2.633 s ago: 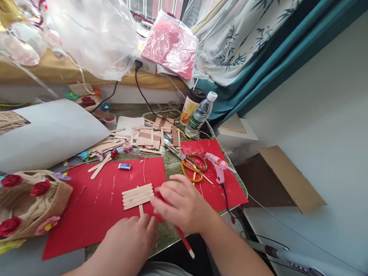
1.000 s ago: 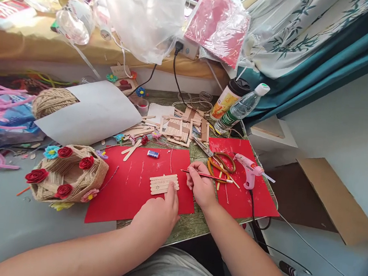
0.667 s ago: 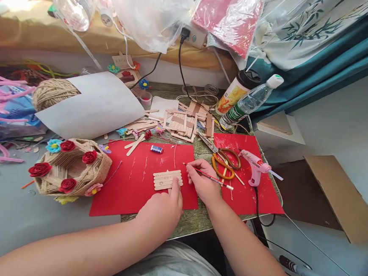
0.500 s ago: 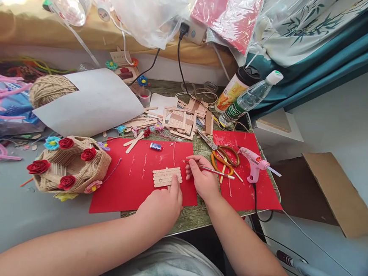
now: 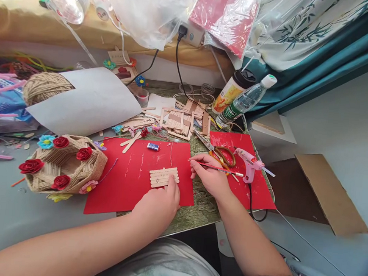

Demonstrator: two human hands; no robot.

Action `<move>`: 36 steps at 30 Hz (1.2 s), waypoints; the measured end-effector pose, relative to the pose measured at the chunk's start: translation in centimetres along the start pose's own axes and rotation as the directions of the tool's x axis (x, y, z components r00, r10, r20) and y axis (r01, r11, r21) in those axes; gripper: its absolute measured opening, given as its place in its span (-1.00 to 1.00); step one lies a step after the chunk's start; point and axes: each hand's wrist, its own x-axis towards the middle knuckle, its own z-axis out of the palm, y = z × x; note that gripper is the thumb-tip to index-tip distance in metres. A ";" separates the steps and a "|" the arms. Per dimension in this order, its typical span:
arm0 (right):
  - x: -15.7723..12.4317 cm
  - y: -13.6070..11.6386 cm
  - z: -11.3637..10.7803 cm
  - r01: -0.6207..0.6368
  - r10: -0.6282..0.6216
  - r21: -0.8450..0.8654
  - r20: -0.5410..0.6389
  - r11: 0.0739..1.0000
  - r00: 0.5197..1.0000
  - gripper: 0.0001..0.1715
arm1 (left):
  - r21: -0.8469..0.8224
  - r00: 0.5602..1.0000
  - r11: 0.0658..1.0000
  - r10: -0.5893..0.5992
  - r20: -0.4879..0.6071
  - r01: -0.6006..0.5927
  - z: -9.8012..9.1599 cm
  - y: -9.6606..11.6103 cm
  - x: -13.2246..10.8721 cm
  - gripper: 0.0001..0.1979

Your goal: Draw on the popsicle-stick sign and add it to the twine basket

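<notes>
While the left hand (image 5: pixel 157 208) rests its extended index finger (image 5: pixel 171 187) on the stick panel (image 5: pixel 161 177) beneath, seemingly to steady it, its other fingers' grip hidden, the right hand (image 5: pixel 211 174) pinches a pencil (image 5: pixel 229 171) in curled fingers, tip off the panel.

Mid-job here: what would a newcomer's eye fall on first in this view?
Probably the larger red sheet near the centre, where the left hand touches a small panel of wooden sticks. Next, likely the twine basket with red roses at that sheet's left edge, then the right hand holding a red pencil near its right edge.
</notes>
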 end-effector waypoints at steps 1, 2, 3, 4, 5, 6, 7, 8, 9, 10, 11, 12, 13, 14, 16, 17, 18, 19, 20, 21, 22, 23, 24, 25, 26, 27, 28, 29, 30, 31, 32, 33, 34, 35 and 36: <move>0.4 0.3 0.0 -0.018 0.018 0.018 -0.013 1.000 1.000 -0.63 | 0.005 1.000 1.000 0.008 0.002 -0.008 0.0 0.0 0.0 -0.42; 0.7 0.7 0.0 -0.026 0.028 0.047 -0.041 0.999 0.999 -0.63 | 0.011 1.000 1.000 0.017 0.006 -0.017 0.0 0.0 0.0 -0.43; 0.9 1.1 0.2 -0.023 0.028 0.072 -0.074 0.997 0.997 -0.63 | 0.019 1.000 0.999 0.027 0.010 -0.028 0.0 -0.1 0.1 -0.44; 1.0 1.4 0.3 -0.009 0.018 0.087 -0.100 0.996 0.995 -0.64 | 0.025 0.999 0.999 0.037 0.014 -0.037 0.0 -0.1 0.1 -0.45; 1.1 1.6 0.4 0.010 0.000 0.086 -0.114 0.996 0.993 -0.65 | 0.029 0.999 0.999 0.043 0.018 -0.043 0.0 -0.1 0.1 -0.46; 1.1 1.7 0.4 0.028 -0.020 0.070 -0.115 0.997 0.993 -0.65 | 0.032 0.999 0.998 0.048 0.020 -0.048 0.0 -0.2 0.1 -0.47; 1.1 1.7 0.4 0.041 -0.036 0.044 -0.110 0.998 0.993 -0.65 | 0.032 0.999 0.998 0.051 0.021 -0.051 0.0 -0.2 0.1 -0.48; 1.0 1.6 0.3 0.045 -0.043 0.016 -0.102 0.999 0.994 -0.64 | 0.031 0.998 0.998 0.052 0.022 -0.053 0.0 -0.2 0.1 -0.48; 1.0 1.5 0.1 0.042 -0.042 -0.006 -0.097 0.999 0.994 -0.62 | 0.030 0.998 0.998 0.054 0.024 -0.055 0.0 -0.2 0.1 -0.48; 1.0 1.4 0.0 0.032 -0.034 -0.017 -0.096 0.999 0.995 -0.62 | 0.031 0.998 0.998 0.054 0.027 -0.055 0.0 -0.2 0.1 -0.47; 1.0 1.3 -0.2 0.021 -0.023 -0.022 -0.097 1.000 0.995 -0.61 | 0.033 0.998 0.998 0.056 0.030 -0.057 0.0 -0.2 0.1 -0.47; 1.0 1.3 -0.3 0.013 -0.015 -0.020 -0.099 1.000 0.995 -0.61 | 0.036 0.998 0.998 0.059 0.032 -0.060 0.1 -0.2 0.1 -0.47; 1.1 1.3 -0.4 0.009 -0.010 -0.015 -0.102 1.000 0.995 -0.61 | 0.039 0.998 0.997 0.060 0.031 -0.061 0.2 -0.2 0.1 -0.46; 1.1 1.4 -0.4 0.005 -0.006 -0.012 -0.104 1.000 0.995 -0.61 | 0.040 0.998 0.997 0.060 0.030 -0.061 0.2 -0.2 0.1 -0.46; 1.2 1.6 -0.4 -0.006 0.004 -0.019 -0.109 1.000 0.994 -0.61 | 0.031 0.998 0.998 0.051 0.030 -0.052 0.4 -0.1 0.0 -0.45; 1.2 1.8 -0.3 -0.011 0.008 -0.029 -0.110 1.000 0.994 -0.61 | 0.025 0.999 0.999 0.044 0.032 -0.045 0.4 -0.1 0.0 -0.45; 1.2 1.9 -0.2 -0.017 0.013 -0.041 -0.112 0.999 0.994 -0.61 | 0.019 0.999 0.999 0.038 0.033 -0.039 0.5 -0.1 0.0 -0.44; 1.2 1.9 -0.2 -0.023 0.016 -0.053 -0.114 0.998 0.993 -0.60 | 0.016 0.999 0.999 0.036 0.033 -0.037 0.5 -0.1 0.0 -0.45; 1.1 1.9 -0.1 -0.024 0.016 -0.067 -0.116 0.997 0.993 -0.60 | 0.015 0.999 0.999 0.037 0.033 -0.038 0.5 -0.1 0.0 -0.45; 1.1 1.9 0.0 -0.021 0.011 -0.082 -0.117 0.996 0.993 -0.59 | 0.015 0.999 0.999 0.039 0.032 -0.039 0.5 -0.1 0.1 -0.45; 1.1 1.9 0.0 -0.015 0.004 -0.097 -0.117 0.995 0.993 -0.59 | 0.015 0.999 0.999 0.040 0.032 -0.041 0.4 -0.1 0.1 -0.46; 1.1 1.8 0.1 -0.007 -0.006 -0.111 -0.119 0.994 0.993 -0.58 | 0.013 0.999 0.999 0.042 0.033 -0.042 0.3 -0.1 0.1 -0.46; 1.1 1.7 0.1 0.001 -0.016 -0.123 -0.120 0.992 0.993 -0.58 | 0.009 0.999 0.999 0.042 0.035 -0.042 0.3 -0.1 0.1 -0.46; 1.1 1.6 0.1 0.008 -0.024 -0.134 -0.116 0.991 0.993 -0.58 | 0.005 0.999 0.999 0.040 0.035 -0.040 0.2 -0.2 0.1 -0.46; 1.0 1.5 0.1 0.011 -0.027 -0.144 -0.106 0.990 0.994 -0.58 | 0.001 0.999 0.999 0.038 0.036 -0.038 0.2 -0.2 0.1 -0.46; 1.0 1.5 0.1 0.008 -0.023 -0.151 -0.095 0.988 0.995 -0.58 | -0.002 0.999 0.999 0.036 0.037 -0.036 0.1 -0.2 0.1 -0.46; 1.0 1.5 0.0 0.002 -0.016 -0.158 -0.089 0.987 0.996 -0.57 | -0.004 0.999 0.999 0.036 0.037 -0.036 0.1 -0.2 0.1 -0.45; 1.1 1.5 0.0 -0.007 -0.007 -0.164 -0.086 0.986 0.996 -0.57 | -0.006 0.999 0.999 0.035 0.037 -0.035 0.2 -0.2 0.1 -0.45; 1.1 1.6 -0.1 -0.018 0.004 -0.169 -0.087 0.985 0.996 -0.56 | -0.009 0.999 0.999 0.031 0.037 -0.031 0.3 -0.2 0.1 -0.44; 1.2 1.7 -0.1 -0.030 0.015 -0.168 -0.091 0.985 0.996 -0.56 | -0.016 0.999 1.000 0.028 0.035 -0.027 0.4 -0.2 0.1 -0.44; 1.2 1.9 -0.1 -0.041 0.025 -0.157 -0.098 0.987 0.995 -0.56 | -0.025 0.999 0.999 0.023 0.030 -0.022 0.5 -0.2 0.1 -0.44; 1.3 2.0 -0.1 -0.049 0.036 -0.131 -0.106 0.990 0.994 -0.56 | -0.037 1.000 0.999 0.016 0.024 -0.016 0.6 -0.2 0.1 -0.44; 1.3 2.1 -0.1 -0.055 0.044 -0.094 -0.113 0.994 0.993 -0.56 | -0.048 1.000 0.999 0.008 0.020 -0.007 0.7 -0.1 0.1 -0.45; 1.4 2.2 -0.1 -0.056 0.050 -0.051 -0.120 0.997 0.991 -0.56 | -0.055 1.000 0.999 -0.002 0.017 0.003 0.8 -0.1 0.1 -0.45; 1.4 2.2 -0.1 -0.053 0.051 -0.016 -0.128 0.998 0.991 -0.55 | -0.054 1.000 0.998 -0.009 0.015 0.009 0.8 -0.1 0.1 -0.45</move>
